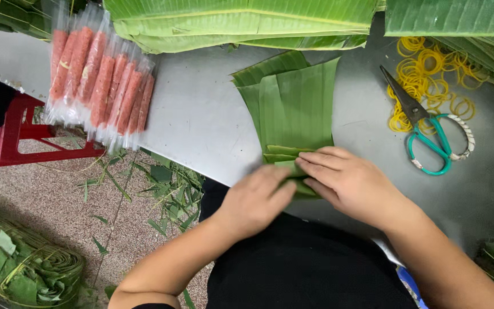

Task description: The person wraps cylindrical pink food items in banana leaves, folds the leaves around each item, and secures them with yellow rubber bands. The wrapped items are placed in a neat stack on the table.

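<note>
You are working at a grey metal table (201, 120) whose edge runs diagonally above a speckled pinkish floor (58, 194) littered with green leaf trimmings (170, 191). Your left hand (253, 200) and right hand (347, 180) meet at the near end of a stack of cut banana leaf pieces (295, 103). Both hands press flat, fingers extended, on the rolled near end of the leaves; whether anything is inside the roll is hidden.

Beyond your hands, at the far edge of the table, lie large whole banana leaves (241, 23). Past your right hand rest scissors with green handles (427, 126), partly over a loose heap of yellow rubber bands (430, 74).

Far out beyond your left hand, clear plastic sleeves of pinkish-red sausage sticks (101, 80) lie at the table's edge. Below them stands a red plastic stool (12, 137). Down by your left elbow, on the floor, sits a tied bundle of folded leaves (21, 263).
</note>
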